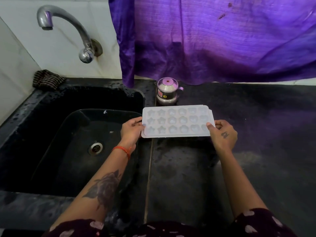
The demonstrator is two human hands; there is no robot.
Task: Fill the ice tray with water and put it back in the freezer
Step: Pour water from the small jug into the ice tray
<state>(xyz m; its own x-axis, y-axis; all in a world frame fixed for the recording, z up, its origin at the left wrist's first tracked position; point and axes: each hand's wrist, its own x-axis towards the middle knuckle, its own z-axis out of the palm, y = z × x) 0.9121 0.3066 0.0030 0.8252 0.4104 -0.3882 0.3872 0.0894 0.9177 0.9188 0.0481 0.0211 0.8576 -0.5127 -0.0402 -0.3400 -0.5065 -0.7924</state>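
1 white plastic ice tray, 18 moulds (3 x 6), gripped by left hand & right hand; 1 steel lidded pot behind.

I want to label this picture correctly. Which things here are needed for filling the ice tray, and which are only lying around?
Needed for the job:
ice tray, held at its ends by the left hand and right hand
tap
sink

Only lying around:
small steel pot with lid
striped cloth
purple curtain
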